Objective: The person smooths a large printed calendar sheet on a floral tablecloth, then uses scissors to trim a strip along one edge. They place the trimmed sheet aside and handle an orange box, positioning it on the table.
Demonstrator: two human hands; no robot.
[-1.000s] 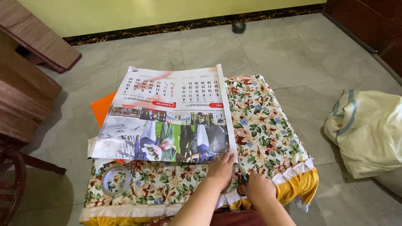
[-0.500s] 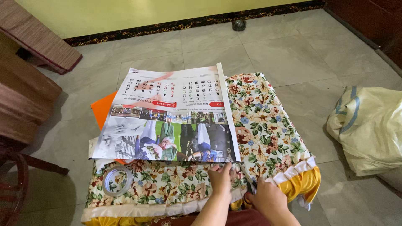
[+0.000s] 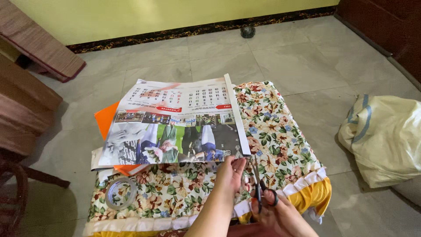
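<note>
The left hand (image 3: 231, 170) pinched the calendar sheet's (image 3: 175, 127) near corner while the right hand (image 3: 280, 215), gripping scissors (image 3: 258, 186), seemed about to start cutting, needing blades aligned with the edge.

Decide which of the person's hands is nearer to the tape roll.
Left. The left hand pinches the calendar edge, right of the tape roll on the floral cloth. The right hand, holding scissors, is farther right.

Glossy paper calendar (image 3: 175, 125) lies on floral cotton-like cloth (image 3: 272, 131); beside the calendar, clear shiny plastic tape roll (image 3: 120, 193) and metal-bladed scissors (image 3: 258, 188); smooth tiled floor (image 3: 298, 61).
</note>
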